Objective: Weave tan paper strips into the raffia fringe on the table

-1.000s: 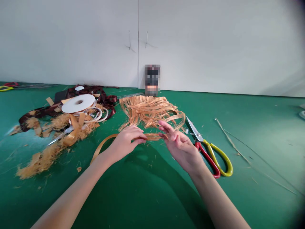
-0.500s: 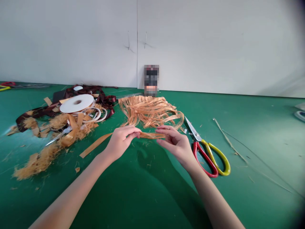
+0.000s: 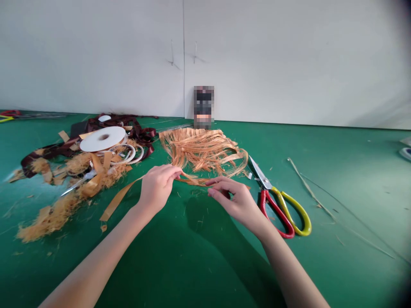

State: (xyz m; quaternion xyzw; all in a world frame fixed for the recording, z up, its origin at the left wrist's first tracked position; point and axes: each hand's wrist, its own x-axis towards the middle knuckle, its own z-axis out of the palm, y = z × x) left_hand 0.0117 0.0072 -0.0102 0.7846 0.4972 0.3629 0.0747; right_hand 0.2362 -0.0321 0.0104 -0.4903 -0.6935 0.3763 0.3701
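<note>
A tan ribbon [image 3: 118, 200] runs through my left hand [image 3: 157, 188], which is closed in a pinch on it. Its flat tail hangs out to the left, while loose frayed strands [image 3: 192, 181] stretch from the fingertips toward the right. My right hand [image 3: 236, 199] has its fingers curled around the strands, the thumb close under the fingertips; part of the strands is hidden behind it. Just beyond both hands lies a pile of similar frayed ribbon pieces [image 3: 202, 149]. Scissors [image 3: 268, 186] with one red and one yellow handle rest beside my right wrist, blades slightly apart.
Left on the green table [image 3: 346, 188] is a heap with a white spool [image 3: 103, 139], dark brown ribbon [image 3: 69, 147], white rings and tan fluff [image 3: 54, 218]. A pixelated upright object [image 3: 204, 107] leans on the white wall [image 3: 289, 60]. Thin stems [image 3: 311, 194] lie right.
My left hand has shifted slightly left with the ribbon, and its tail has swung down. My right hand's fingers have drawn closer together around the strands, which now spread looser between the hands.
</note>
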